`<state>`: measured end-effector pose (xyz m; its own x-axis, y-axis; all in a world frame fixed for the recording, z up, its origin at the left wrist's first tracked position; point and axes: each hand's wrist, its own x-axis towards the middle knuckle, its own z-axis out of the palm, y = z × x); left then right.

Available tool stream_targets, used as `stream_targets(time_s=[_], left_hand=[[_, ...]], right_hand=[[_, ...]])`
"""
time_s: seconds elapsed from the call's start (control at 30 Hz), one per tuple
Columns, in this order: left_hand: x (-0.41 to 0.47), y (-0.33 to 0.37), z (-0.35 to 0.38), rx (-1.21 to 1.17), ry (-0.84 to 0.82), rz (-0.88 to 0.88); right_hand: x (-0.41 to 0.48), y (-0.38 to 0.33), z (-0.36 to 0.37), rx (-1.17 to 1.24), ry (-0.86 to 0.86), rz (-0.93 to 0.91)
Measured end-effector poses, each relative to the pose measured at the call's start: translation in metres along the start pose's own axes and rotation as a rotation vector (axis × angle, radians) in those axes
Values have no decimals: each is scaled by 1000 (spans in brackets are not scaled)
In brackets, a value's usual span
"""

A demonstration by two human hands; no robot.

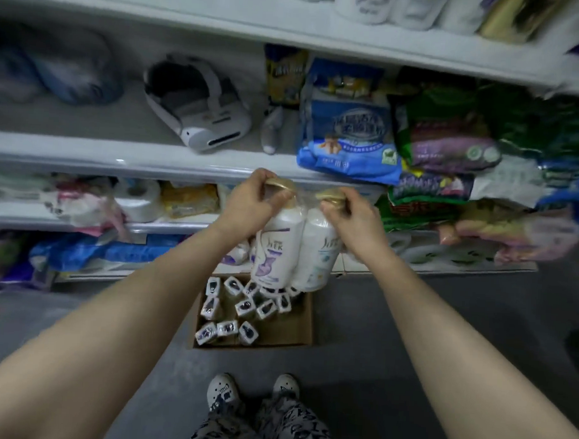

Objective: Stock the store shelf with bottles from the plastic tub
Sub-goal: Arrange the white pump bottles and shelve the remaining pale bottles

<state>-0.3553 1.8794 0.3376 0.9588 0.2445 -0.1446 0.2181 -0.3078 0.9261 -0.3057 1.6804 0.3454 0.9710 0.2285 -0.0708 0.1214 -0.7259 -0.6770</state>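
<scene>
Centre frame: I see the left hand (249,204) curled round the gold cap of the purple-label bottle (275,252). The right hand (351,218) grips the gold cap of the second bottle (318,253). The two touch, upright, held before the shelf (118,160) edge. Lower centre: box (296,332) of small bottles (244,307) on the floor.
</scene>
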Motion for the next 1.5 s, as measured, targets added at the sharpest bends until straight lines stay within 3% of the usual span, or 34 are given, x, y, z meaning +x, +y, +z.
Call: stream_targets(time_s=[0.57,1.17,1.5], left_hand=[[11,176,-66,-26,65,301],[53,320,-69,-98,210,528],[95,349,-53,-33,312,549]], right_hand=[[8,-118,-133,19,298,-163],[70,-180,-261,75,392,-419],[120,-172,-286,125,381,-506]])
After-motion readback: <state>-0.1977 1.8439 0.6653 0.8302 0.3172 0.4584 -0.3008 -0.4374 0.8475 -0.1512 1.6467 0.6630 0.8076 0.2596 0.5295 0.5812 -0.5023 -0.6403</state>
